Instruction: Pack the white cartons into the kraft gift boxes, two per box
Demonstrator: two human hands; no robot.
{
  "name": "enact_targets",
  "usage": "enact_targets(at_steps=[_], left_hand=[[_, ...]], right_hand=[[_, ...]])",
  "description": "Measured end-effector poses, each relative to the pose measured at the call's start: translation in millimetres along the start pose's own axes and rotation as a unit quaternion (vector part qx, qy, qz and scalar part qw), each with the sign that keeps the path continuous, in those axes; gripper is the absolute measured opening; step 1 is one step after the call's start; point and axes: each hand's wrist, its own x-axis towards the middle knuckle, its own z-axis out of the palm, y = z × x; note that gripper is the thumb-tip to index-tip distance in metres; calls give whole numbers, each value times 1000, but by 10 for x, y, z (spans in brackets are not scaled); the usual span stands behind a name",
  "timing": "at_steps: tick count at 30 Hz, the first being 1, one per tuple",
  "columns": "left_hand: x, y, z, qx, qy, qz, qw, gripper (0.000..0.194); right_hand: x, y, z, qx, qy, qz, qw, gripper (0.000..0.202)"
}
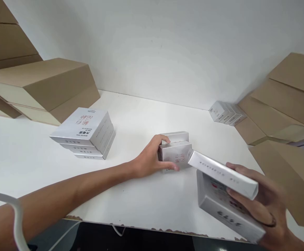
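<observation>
Near the middle of the table, my left hand closes around an upright white carton with red print, thumb across its front and fingers at its back edge. A second white carton stands just behind it. On the right, my right hand grips a slim white box, tilted, its near corner meeting the upright carton's right edge. Below that box is another white box with dark lettering. The thumb lies between these two; whether the lower one is held or resting on the table I cannot tell.
To the left sits a stack of white boxes. A row of small white boxes stands at the back right. Brown cardboard cartons flank the left side, and more brown cartons the right. A white cable crosses the lower left, near the table's chipped front edge.
</observation>
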Motion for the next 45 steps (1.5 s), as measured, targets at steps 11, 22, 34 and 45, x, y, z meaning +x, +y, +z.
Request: enact_targets(at_steps=[11, 22, 34, 45], left_hand=[[89, -54, -144, -121, -8, -13, 993, 89], [7, 84, -250, -154, -107, -66, 980, 111], [3, 39, -136, 0, 65, 74, 995, 83], [-21, -123, -73, 23, -75, 112, 991, 126]], right_hand=[[624, 243, 99, -209, -13, -486, 849, 26], [699, 204, 252, -252, -54, -503, 825, 20], [476, 162, -137, -185, -207, -33, 960, 37], [512, -84, 600, 15, -50, -32, 998, 51]])
